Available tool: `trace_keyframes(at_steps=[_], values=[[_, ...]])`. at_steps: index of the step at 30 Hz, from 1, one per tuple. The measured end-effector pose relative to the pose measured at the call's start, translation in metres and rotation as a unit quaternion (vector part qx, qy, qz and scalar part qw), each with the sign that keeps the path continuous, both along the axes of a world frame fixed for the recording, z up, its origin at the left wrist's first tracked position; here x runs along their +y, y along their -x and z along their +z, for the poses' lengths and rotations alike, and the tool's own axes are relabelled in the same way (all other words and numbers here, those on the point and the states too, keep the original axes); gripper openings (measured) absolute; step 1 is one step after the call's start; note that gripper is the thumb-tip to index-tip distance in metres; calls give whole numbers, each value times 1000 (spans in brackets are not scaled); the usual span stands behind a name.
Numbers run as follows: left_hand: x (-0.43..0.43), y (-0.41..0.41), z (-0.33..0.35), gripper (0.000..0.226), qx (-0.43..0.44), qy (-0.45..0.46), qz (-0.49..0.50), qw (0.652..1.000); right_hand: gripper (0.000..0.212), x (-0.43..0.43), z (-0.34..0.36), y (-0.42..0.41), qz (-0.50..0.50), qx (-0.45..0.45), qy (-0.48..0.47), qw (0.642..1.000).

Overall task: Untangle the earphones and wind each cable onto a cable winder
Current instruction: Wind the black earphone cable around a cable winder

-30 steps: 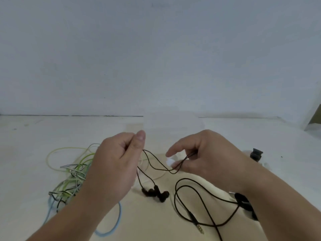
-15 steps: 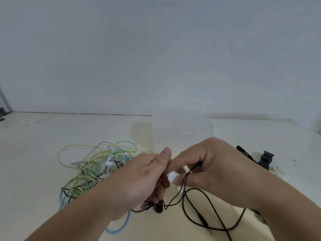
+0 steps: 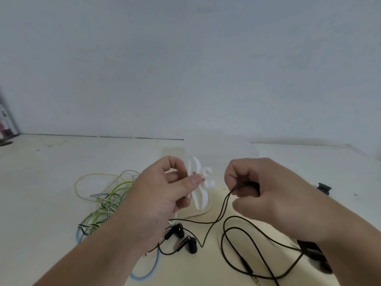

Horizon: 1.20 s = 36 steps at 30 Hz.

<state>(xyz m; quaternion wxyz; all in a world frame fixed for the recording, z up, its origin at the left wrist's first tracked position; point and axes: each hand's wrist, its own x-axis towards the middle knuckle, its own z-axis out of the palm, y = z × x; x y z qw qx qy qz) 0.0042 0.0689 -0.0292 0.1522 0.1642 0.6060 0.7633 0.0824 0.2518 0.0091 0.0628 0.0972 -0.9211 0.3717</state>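
Pinching white winder (image 3: 199,201) in left fingers (image 3: 193,180), black cable (image 3: 223,205) in right fingers (image 3: 237,174), I am risking slack snagging the nine-o'clock tangle (image 3: 105,201).

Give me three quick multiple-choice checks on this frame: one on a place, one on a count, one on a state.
1. Where is the white cable winder?
A. in the left hand
B. hanging on the wall
C. in a drawer

2. How many black earbuds lie on the table?
A. one
B. two
C. four

3. What is the right hand doing?
A. resting flat
B. pinching the black cable
C. holding scissors

Answers: 1 A, its thumb and fingers grip the winder. 2 B, a pair lies side by side near the wrist. 3 B, the cable runs down from its curled fingers.
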Motion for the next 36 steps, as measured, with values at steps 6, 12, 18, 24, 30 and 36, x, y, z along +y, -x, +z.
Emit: trace_keyframes(at_steps=[6,12,18,24,30,36], values=[[3,-4,2,29,1,-38,31,999,9,-3,-4,2,56,-56,109,991],[1,-6,2,26,62,2,-26,998,17,-1,-6,5,-31,34,111,993],[2,-9,2,23,126,43,-62,989,17,-4,-5,4,-73,-11,116,990],[1,-15,1,24,186,147,-49,970,12,-12,-4,3,-54,-117,236,963],[3,-16,0,46,242,149,78,956,14,-14,-8,7,-102,-59,209,971],[6,-20,-2,42,318,160,59,932,13,-16,-10,8,-131,-15,167,977]])
